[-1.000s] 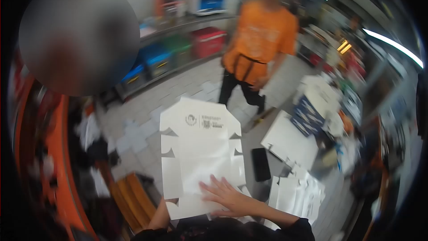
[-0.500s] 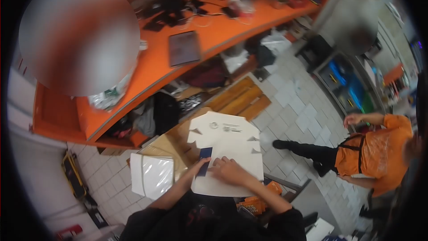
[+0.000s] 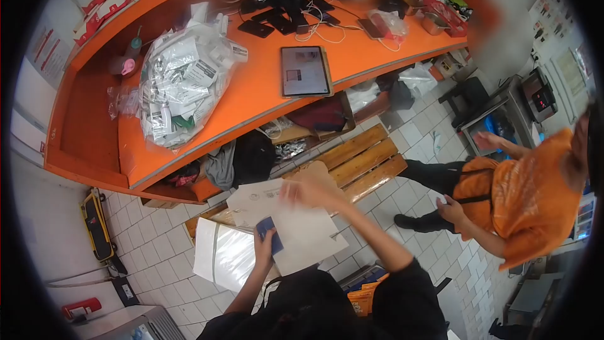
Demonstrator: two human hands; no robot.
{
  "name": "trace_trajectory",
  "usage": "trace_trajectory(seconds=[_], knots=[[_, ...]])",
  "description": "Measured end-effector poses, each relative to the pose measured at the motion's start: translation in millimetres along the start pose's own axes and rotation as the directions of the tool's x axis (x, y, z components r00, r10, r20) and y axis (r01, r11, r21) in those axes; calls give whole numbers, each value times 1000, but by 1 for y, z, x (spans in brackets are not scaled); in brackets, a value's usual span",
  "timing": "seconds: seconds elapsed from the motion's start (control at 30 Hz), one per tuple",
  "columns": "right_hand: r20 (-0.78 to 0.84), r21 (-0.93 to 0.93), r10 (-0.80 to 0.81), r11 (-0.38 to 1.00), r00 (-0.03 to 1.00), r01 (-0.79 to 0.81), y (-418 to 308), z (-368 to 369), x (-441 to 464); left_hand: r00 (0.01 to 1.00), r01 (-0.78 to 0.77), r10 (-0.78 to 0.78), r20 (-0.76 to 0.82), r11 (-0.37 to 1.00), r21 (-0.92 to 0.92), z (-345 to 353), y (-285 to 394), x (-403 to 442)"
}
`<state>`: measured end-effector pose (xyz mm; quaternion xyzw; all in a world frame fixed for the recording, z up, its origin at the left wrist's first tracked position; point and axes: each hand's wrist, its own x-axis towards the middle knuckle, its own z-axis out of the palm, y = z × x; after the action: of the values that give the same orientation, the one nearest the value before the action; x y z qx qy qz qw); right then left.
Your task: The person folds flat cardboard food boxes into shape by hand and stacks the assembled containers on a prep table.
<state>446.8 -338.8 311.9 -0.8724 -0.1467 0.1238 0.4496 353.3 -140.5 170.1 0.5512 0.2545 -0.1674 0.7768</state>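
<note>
A flat white die-cut cardboard sheet with small printing near its upper edge lies in front of my body. My left hand is closed on a small dark blue piece at the sheet's left side. Over the upper part of the sheet is my right hand, blurred by motion, so its fingers cannot be made out. Beside my left forearm rests a plastic-wrapped stack of white sheets.
An orange counter bears a tablet, phones and a bag of packets. Below stands a wooden bench. A person in orange stands at the right, holding something small and white.
The view has swung from the aisle to the orange counter. My left hand has taken hold of the blue piece. My right hand has moved up the sheet, which now lies tilted.
</note>
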Motion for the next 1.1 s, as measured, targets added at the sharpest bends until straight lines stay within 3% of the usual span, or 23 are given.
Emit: trace_trajectory(seconds=[0.03, 0.07, 0.1, 0.13, 0.2, 0.33, 0.4, 0.5, 0.53, 0.63, 0.7, 0.73, 0.8, 0.83, 0.87, 0.9, 0.97, 1.0, 1.03, 1.1], knots=[[350, 293, -184, 953, 918, 79, 23, 41, -25, 1000, -11, 12, 12, 999, -50, 1, -1, 0], [435, 192, -265, 961, 861, 198, 2, 53, -61, 998, 60, -58, 26, 995, -79, 10, 13, -5], [336, 67, -250, 968, 908, 242, -13, 72, -98, 998, 60, -58, 28, 995, -81, 14, 16, -5], [337, 65, -248, 968, 908, 240, -21, 80, -112, 997, 77, -75, 24, 992, -104, 17, 16, -6], [88, -410, -271, 867, 958, 283, -34, 90, -134, 997, 77, -75, 25, 992, -102, 21, 10, -9], [-24, -436, -285, 866, 958, 247, -37, 80, -162, 991, 123, -113, 71, 977, -175, 38, -4, -22], [-227, -374, -232, 918, 946, 135, -53, 73, -173, 978, 192, -159, 133, 938, -288, 46, -11, -29], [-255, -435, -282, 888, 925, 151, -49, 82, -203, 970, 223, -178, 166, 922, -316, 66, -16, -45], [-257, -439, -284, 886, 924, 151, -49, 82, -212, 944, 300, -220, 244, 881, -366, 62, -26, -40], [-243, -511, -410, 824, 879, 243, -47, 87, -233, 956, 269, -197, 217, 880, -390, 60, -54, -47], [-446, -370, -327, 915, 833, 161, -43, 96, -241, 965, 222, -141, 223, 888, -403, 62, -57, -65], [-444, -373, -329, 914, 833, 162, -46, 100, -246, 977, 174, -114, 181, 916, -362, 66, -45, -86], [-695, 71, 173, 983, 698, -172, -54, 104, -252, 988, 115, -75, 132, 938, -327, 69, -29, -117], [-700, 54, 155, 985, 697, -164, -53, 108, -255, 988, 108, -63, 143, 935, -338, 69, -28, -126], [-694, 88, 192, 979, 694, -184, -49, 113, -261, 970, -188, 198, 138, 979, -86, 70, -30, -134], [-687, 118, 228, 972, 691, -203, -46, 115, -264, 878, -469, 440, 189, 868, 160, 71, -32, -141], [-682, 165, 291, 955, 671, -246, -55, 119, -270, 847, -524, 426, 318, 769, 367, 69, -38, -156], [-679, 191, 301, 953, 670, -235, -54, 122, -274, 895, -409, 277, 350, 821, 397, 65, -36, -160], [-673, 222, 315, 949, 669, -224, -52, 124, -280, 892, -415, 284, 352, 823, 388, 68, -22, -173], [-638, 280, 376, 926, 672, -253, -43, 134, -293, 920, -316, 56, 387, 691, 650, 70, 5, -194]])
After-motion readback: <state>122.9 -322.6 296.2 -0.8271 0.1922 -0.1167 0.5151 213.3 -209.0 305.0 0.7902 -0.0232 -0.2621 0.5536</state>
